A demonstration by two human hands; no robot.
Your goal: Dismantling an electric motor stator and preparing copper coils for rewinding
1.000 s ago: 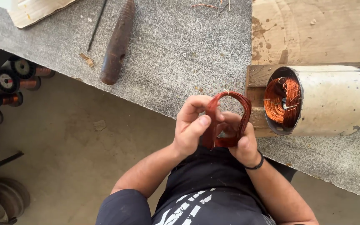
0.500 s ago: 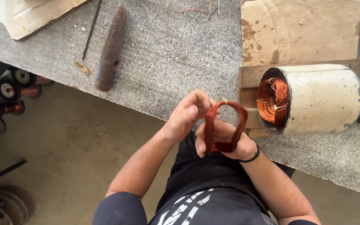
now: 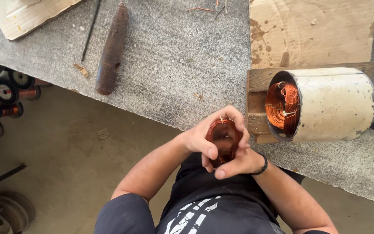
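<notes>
A loop of copper wire coil (image 3: 222, 129) is squeezed between both hands in front of my chest, just off the table's edge. My left hand (image 3: 208, 134) wraps over its top and left side. My right hand (image 3: 236, 160), with a dark band at the wrist, grips it from below. To the right on the grey table (image 3: 174, 69) lies a pale cylindrical motor housing (image 3: 332, 104), its open end full of copper windings (image 3: 283, 106), resting on a wooden block (image 3: 258, 106).
A dark wooden handle-shaped tool (image 3: 111, 50) and a thin rod (image 3: 89, 30) lie on the table's left. A wooden board (image 3: 310, 30) sits behind the housing. Spools of copper wire (image 3: 1, 97) are stacked at the left, metal discs (image 3: 5, 214) on the floor.
The coil was a wide open loop held upright; my hands have closed around it and pressed it into a tighter bundle. The view has shifted slightly.
</notes>
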